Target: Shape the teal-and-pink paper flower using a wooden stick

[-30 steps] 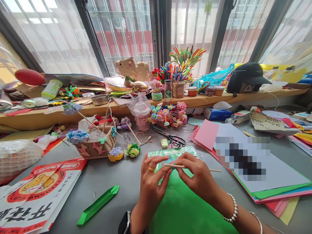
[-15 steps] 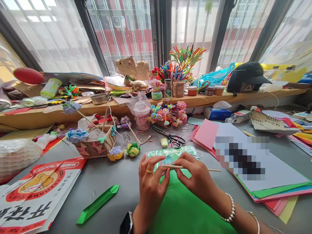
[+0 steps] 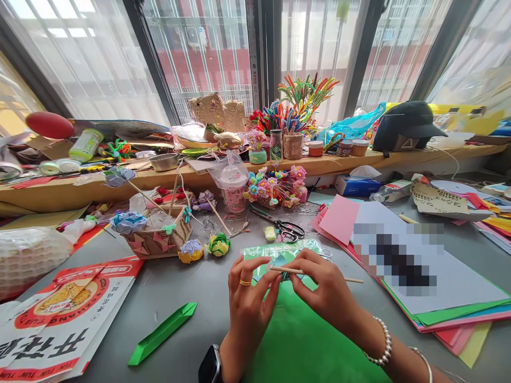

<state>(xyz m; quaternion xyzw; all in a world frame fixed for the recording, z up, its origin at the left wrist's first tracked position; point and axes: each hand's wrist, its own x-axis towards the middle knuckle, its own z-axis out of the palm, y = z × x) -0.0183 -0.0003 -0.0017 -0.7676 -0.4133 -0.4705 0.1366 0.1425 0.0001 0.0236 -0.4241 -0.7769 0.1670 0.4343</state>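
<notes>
My left hand, with a gold ring and a dark watch, pinches a small blue-green folded paper piece. Much of that piece is hidden behind the fingers. Across it my right hand grips a thin wooden stick, whose left end rests by the left fingertips. Both hands hover over a bright green sheet. A long folded green paper strip lies on the grey table to the left. Beyond the fingers is a clear-wrapped green pack.
Scissors lie beyond the hands, near two paper flowers. A box of craft flowers stands at the left, behind a red-and-white bag. Stacked coloured paper covers the right side. A plastic cup stands below the crowded sill.
The stick's left end has shifted slightly right and up, with a little more of the blue-green paper showing. Both hands keep their hold. The whole view has drifted slightly.
</notes>
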